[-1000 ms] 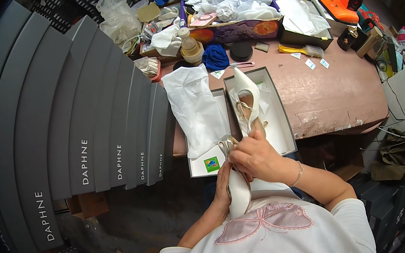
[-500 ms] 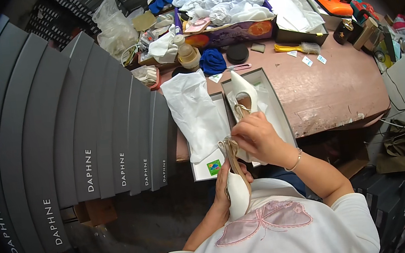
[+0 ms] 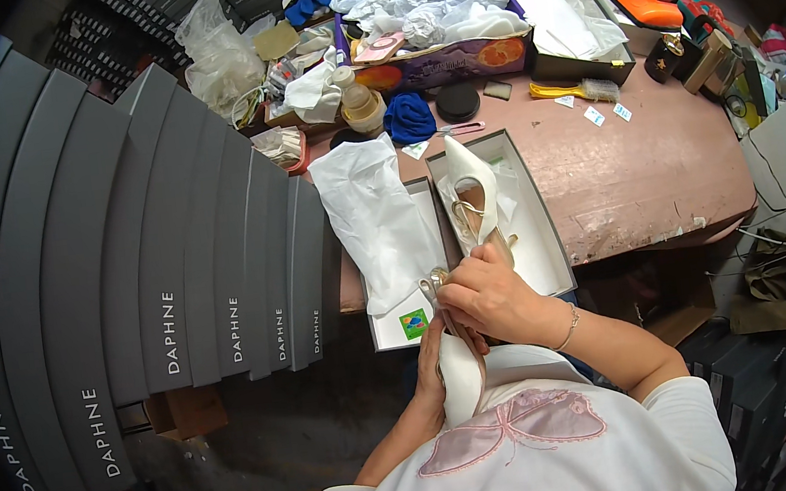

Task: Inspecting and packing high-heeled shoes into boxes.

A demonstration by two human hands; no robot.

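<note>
Close to my body, a white pointed shoe point(image 3: 464, 380) is held with its toe toward me. My left hand point(image 3: 425, 382) is wrapped around it from the left and below. My right hand point(image 3: 494, 300) is closed at the heel end, its fingertips pinching by the thin strap point(image 3: 431, 283); they hide part of it. Just beyond, a second white pointed shoe point(image 3: 473, 170) lies toe-away in the open grey shoebox point(image 3: 556, 246), on tissue paper. Left of that, the box lid point(image 3: 391, 331) has white paper point(image 3: 376, 223) across it and a green sticker point(image 3: 414, 324).
Tall stacks of grey shoeboxes point(image 3: 160, 243) crowd my left side. At the back of the pink table point(image 3: 638, 179) stand a carton of crumpled paper point(image 3: 440, 63), a bottle point(image 3: 363, 108), a blue cloth point(image 3: 409, 117), a yellow brush point(image 3: 574, 91) and an orange tape dispenser point(image 3: 642, 6).
My right hand has come slightly nearer to me and down onto the heel end of the held shoe, uncovering more of the shoe in the box. My left hand keeps its hold.
</note>
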